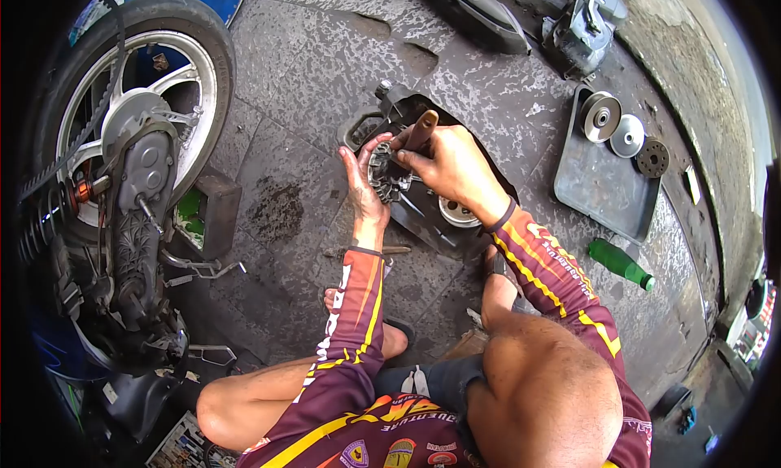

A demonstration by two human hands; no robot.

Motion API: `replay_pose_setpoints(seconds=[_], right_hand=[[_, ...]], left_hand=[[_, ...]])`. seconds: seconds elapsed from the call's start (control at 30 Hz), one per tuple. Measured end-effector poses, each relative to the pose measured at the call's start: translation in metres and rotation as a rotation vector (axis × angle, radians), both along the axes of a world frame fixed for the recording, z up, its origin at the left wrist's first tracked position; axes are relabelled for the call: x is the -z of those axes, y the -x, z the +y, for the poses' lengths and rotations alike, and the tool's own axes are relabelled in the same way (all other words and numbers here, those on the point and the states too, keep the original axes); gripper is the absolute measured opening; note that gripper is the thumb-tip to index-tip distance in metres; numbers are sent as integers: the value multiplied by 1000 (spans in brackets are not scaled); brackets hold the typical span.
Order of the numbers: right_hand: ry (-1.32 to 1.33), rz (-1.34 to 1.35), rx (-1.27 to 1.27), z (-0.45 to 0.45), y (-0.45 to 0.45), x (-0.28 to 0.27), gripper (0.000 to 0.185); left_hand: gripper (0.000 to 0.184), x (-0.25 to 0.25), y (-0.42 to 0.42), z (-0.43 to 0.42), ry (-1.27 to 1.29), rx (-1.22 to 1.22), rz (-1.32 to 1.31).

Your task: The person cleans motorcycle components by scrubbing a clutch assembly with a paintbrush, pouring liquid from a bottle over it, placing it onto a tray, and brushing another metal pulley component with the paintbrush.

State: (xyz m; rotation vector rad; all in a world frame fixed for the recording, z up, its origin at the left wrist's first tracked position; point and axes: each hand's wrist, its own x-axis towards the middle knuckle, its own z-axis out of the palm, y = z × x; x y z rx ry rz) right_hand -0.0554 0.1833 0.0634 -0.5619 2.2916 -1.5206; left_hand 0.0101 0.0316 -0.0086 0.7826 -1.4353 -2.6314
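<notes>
My left hand (pixel 365 183) is cupped around the left side of a round metal clutch part (pixel 381 168) with a ridged rim. In my right hand (pixel 455 168) is a brown-handled screwdriver (pixel 424 128), its handle pointing up and away; its tip is hidden at the clutch part, under my fingers. Both hands are above a black plastic tray-like cover (pixel 431 228) on the ground. Inside that cover, below my right wrist, lies a shiny round metal part (pixel 457 212).
At left stands a scooter's rear wheel (pixel 213 69) with its engine case (pixel 146 171). A grey tray (pixel 606 199) at right holds several round metal parts. Near it lies a green bottle (pixel 621 263). An engine part (pixel 582 32) and a black body panel (pixel 480 12) lie at the back.
</notes>
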Motion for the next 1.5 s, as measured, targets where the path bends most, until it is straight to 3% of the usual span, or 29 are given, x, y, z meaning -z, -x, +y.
replay_pose_setpoints(seconds=[0.07,0.2,0.3,0.4,0.5,0.53,0.57,0.63,0.67,0.7,0.77,0.8,0.87,0.97,1.03,1.1,1.13,1.27,1.37,1.5], right_hand=[[168,15,81,1,-3,-5,19],[83,14,-22,1,-4,4,17],[200,-116,83,1,-1,-6,19],[128,-114,5,6,5,11,19],[-37,-133,263,16,15,21,19],[-21,55,272,17,14,48,21],[-22,57,276,19,11,71,21],[-286,327,138,21,6,108,26],[-269,317,69,22,2,116,30],[-337,180,-37,21,2,81,24],[-122,112,78,15,-2,74,20],[-123,114,78,15,0,56,20],[156,-50,194,13,-6,12,17],[343,-73,177,-3,-15,13,18],[229,29,96,-2,-3,8,17],[89,-79,46,8,2,-1,18],[233,-96,103,5,-1,-3,19],[119,-130,26,2,-4,6,20],[298,-128,175,-1,-13,4,20],[186,-186,12,1,-18,2,18]], left_hand=[[87,3,2,0,-33,-32,13],[85,-1,-2,-1,-25,-12,39],[84,-1,-1,-3,1,0,28],[83,1,-1,-2,-6,-28,81],[83,12,1,-8,-21,-65,112],[81,8,3,-6,-50,-80,91],[81,7,4,-5,-52,-76,93],[81,5,6,-5,-66,-77,81],[82,9,6,-8,-92,-64,108],[82,8,10,-8,-90,-69,115],[83,7,6,-9,-130,-65,87],[83,6,8,-8,-130,-64,89],[83,4,5,-9,-104,-64,40],[83,4,2,-9,-79,-23,18],[85,2,2,-6,-77,-19,50],[84,3,-1,-4,-38,-19,48],[84,-2,0,-2,-22,-23,25],[86,1,-1,-5,16,21,78],[87,-4,2,-1,-37,-16,71],[85,-6,1,-5,-59,-31,93]])
